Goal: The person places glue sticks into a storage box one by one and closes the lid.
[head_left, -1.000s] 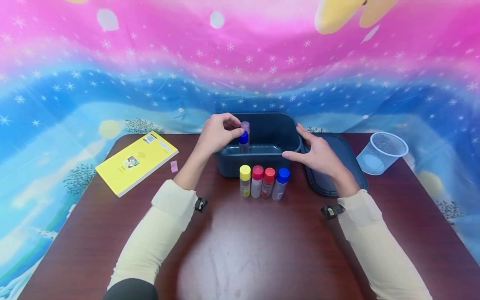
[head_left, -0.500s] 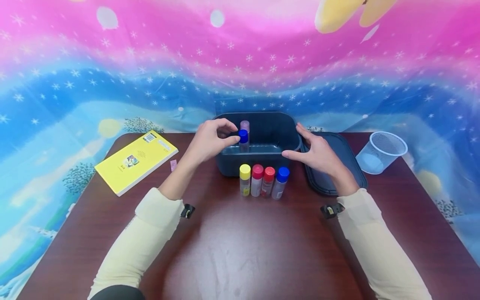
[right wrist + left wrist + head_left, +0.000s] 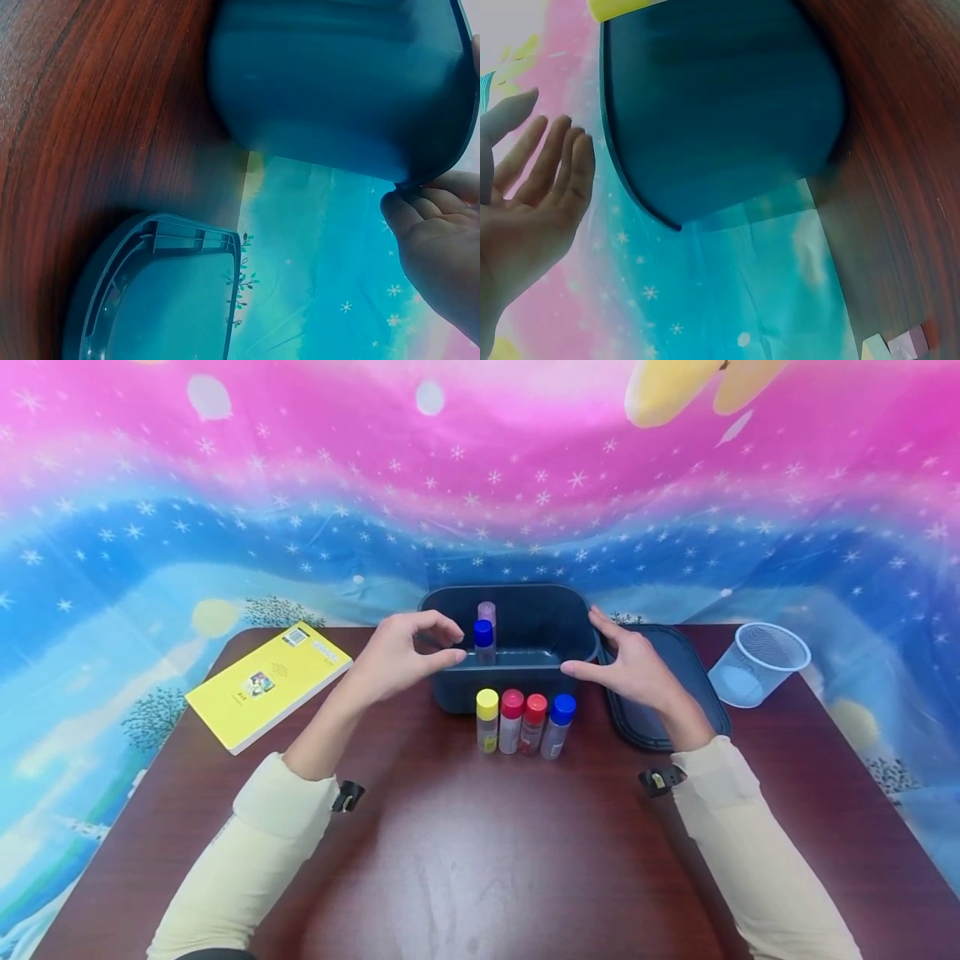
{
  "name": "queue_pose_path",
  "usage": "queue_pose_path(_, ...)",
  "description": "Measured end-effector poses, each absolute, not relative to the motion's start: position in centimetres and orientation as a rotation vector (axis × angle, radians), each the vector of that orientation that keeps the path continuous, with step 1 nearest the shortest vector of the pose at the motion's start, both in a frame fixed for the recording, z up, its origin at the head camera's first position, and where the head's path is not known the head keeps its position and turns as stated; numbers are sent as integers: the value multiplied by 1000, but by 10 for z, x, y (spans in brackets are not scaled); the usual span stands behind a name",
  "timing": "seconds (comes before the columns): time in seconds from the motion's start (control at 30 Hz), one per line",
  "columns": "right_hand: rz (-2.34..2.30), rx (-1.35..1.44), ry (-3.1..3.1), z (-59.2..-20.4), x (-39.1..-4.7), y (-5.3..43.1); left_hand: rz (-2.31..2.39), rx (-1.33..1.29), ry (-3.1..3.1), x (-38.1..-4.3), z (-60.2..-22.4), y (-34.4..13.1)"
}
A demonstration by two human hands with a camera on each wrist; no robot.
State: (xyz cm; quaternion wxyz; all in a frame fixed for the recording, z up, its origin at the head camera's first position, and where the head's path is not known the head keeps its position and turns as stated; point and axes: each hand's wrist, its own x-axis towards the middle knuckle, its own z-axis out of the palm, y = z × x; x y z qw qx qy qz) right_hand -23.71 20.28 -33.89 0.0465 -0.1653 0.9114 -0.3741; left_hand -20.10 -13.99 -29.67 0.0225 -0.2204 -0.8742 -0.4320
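Note:
A dark storage bin (image 3: 453, 693) stands at the back of the table. Inside it, near the left end, are an upright clear bottle with a blue cap (image 3: 483, 635) and, behind that, one with a pale purple top (image 3: 487, 612). My left hand (image 3: 390, 656) hovers at the bin's left front rim, thumb and fingers apart, holding nothing. My right hand (image 3: 633, 670) grips the bin's right end, thumb on the front rim and fingers round the far side. Before the bin stand small bottles with yellow (image 3: 487, 703), crimson (image 3: 512, 703), red (image 3: 536, 708) and blue (image 3: 562, 710) caps.
A dark lid (image 3: 692, 664) lies right of the bin, partly under my right forearm. Farther right stands a white mesh cup (image 3: 757, 668). A yellow book (image 3: 270, 689) lies at left. A small pink block (image 3: 909, 343) shows in the left wrist view. A patterned cloth hangs behind.
My left hand has let go of the blue-capped bottle and drawn back to the left. That bottle stays upright in the bin. My right hand has kept its place.

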Motion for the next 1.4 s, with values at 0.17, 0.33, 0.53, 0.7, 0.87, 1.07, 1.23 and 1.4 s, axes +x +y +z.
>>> queue_pose_path(0.17,-1137,-498,2781,-340,-237,203,-1371,-829,-2704,-198,-300,-145)
queue_pose_path(0.33,-1132,-493,2784,-340,-237,203,-1399,-947,-2769,-193,-302,-146)
queue_pose_path(0.53,-1145,-514,2782,-341,-238,203,-1416,-1006,-2871,-192,-307,-146)
queue_pose_path(0.7,-1146,-505,2785,-341,-237,203,-1429,-1041,-2938,-193,-315,-141)
queue_pose_path(0.87,-1151,-508,2782,-340,-237,202,-1432,-1049,-2951,-194,-324,-137)
queue_pose_path(1.07,-1151,-509,2784,-340,-238,202,-1404,-1061,-2937,-193,-332,-130)
queue_pose_path(1.23,-1141,-502,2788,-340,-237,203,-1378,-1057,-2923,-193,-336,-127)
queue_pose_path(1.4,-1139,-496,2789,-340,-237,202,-1370,-1056,-2914,-194,-337,-125)
